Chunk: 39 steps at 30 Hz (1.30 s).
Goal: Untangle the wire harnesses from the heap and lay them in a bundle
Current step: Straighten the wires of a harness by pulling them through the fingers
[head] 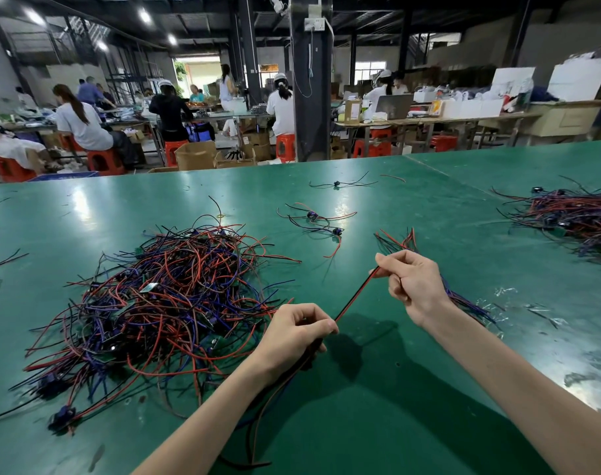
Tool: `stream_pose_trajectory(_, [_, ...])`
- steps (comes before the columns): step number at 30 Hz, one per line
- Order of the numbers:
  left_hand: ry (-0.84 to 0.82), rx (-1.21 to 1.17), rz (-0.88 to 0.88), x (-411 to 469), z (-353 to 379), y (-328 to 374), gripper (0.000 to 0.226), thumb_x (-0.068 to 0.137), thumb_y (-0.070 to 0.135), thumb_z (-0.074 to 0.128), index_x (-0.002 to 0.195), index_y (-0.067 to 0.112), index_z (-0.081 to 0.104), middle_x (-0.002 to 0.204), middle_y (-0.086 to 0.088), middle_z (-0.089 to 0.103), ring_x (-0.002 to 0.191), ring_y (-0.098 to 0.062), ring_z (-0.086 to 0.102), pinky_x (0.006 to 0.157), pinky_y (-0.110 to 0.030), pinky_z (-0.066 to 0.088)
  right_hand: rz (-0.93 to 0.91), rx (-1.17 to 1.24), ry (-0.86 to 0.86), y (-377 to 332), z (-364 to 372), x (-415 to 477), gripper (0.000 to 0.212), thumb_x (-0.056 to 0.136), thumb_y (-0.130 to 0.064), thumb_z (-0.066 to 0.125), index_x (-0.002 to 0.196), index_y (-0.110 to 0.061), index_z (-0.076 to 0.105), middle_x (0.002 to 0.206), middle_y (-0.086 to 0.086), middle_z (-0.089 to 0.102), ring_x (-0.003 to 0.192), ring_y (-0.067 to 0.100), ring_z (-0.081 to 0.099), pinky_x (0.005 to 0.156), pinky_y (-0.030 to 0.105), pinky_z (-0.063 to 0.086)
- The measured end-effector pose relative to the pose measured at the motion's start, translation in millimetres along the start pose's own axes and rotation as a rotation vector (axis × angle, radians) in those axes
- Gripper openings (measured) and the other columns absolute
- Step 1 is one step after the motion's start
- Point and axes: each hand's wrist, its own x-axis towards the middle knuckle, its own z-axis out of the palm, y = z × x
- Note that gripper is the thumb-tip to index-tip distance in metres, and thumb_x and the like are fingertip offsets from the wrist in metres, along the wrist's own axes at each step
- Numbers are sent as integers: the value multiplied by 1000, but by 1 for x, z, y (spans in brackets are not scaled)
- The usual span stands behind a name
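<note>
The left hand (297,332) pinches a red and black wire (355,296) with curled fingers. The wire's loose ends hang down to the near table (378,399). The right hand (410,286) pinches the same wire higher up with thumb and finger, so it is tight between them. I think one harness is being smoothed out. Next it should go on the small bundle (465,301) just behind the right hand. The heap (162,299) lies on the left. I see no words to read.
</note>
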Motion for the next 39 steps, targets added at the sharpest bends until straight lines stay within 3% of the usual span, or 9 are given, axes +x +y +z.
stream_pose_trajectory(8, [0, 5, 3, -2, 1, 3, 20, 84, 10, 65, 65, 14, 66, 51, -7, 52, 37, -9, 48, 40, -16, 35, -24, -59, 4, 2, -2, -1, 23, 86, -7, 65, 68, -7, 50, 54, 5, 66, 26, 6, 34, 31, 13, 21])
stream_pose_trajectory(14, [2, -17, -7, -4, 0, 3, 18, 81, 12, 67, 64, 15, 66, 52, -10, 51, 36, -10, 45, 39, -16, 33, 116, -19, -82, -3, -3, -2, 18, 84, -11, 68, 72, -10, 54, 61, 5, 69, 31, 5, 41, 32, 14, 27])
stream_pose_trajectory(21, [39, -10, -1, -4, 0, 5, 22, 85, 7, 63, 65, 14, 66, 50, -9, 53, 35, -10, 44, 37, -15, 32, 203, -4, -181, -4, -2, -5, 35, 68, -38, 68, 87, -11, 57, 74, 4, 70, 41, 5, 49, 36, 16, 37])
stream_pose_trajectory(26, [122, -89, 77, -1, -4, 9, 22, 85, -1, 62, 65, 9, 66, 50, 0, 56, 43, -7, 52, 44, -17, 41, 258, 24, -156, -5, 3, -6, 41, 88, -49, 52, 96, -8, 51, 82, 8, 61, 43, 12, 50, 36, 21, 41])
stream_pose_trajectory(29, [208, -216, 100, 2, -10, 14, 23, 86, 4, 62, 66, 13, 68, 60, 8, 62, 54, -1, 55, 49, -16, 45, 276, -30, -186, -3, 8, -13, 30, 92, -39, 53, 94, -9, 50, 82, 7, 57, 46, 13, 47, 37, 21, 40])
stream_pose_trajectory(32, [253, -290, 80, 5, -15, 18, 20, 85, 9, 64, 68, 17, 72, 70, 11, 68, 61, 5, 54, 52, -14, 39, 263, -168, -374, 1, 19, -29, 22, 87, -27, 61, 93, -6, 56, 82, 8, 63, 46, 12, 50, 38, 20, 40])
stream_pose_trajectory(35, [230, -371, 12, 5, -15, 18, 15, 79, 15, 68, 67, 20, 76, 72, 8, 67, 62, 0, 52, 54, -19, 31, 263, -227, -572, 8, 32, -46, 30, 79, -27, 67, 94, -1, 63, 84, 9, 68, 48, 12, 53, 38, 20, 42])
stream_pose_trajectory(37, [198, -422, -39, 3, -13, 20, 4, 68, 24, 72, 68, 22, 76, 69, 6, 63, 60, -5, 49, 52, -18, 34, 243, -247, -636, 12, 38, -54, 22, 82, -21, 67, 93, -2, 66, 85, 10, 69, 48, 11, 54, 38, 19, 41])
stream_pose_trajectory(39, [160, -482, -72, 3, -10, 20, 15, 58, 30, 75, 70, 20, 75, 68, 3, 60, 54, -9, 49, 49, -18, 38, 223, -257, -653, 17, 41, -60, 15, 83, -17, 68, 90, -4, 68, 84, 10, 70, 47, 10, 53, 38, 18, 39])
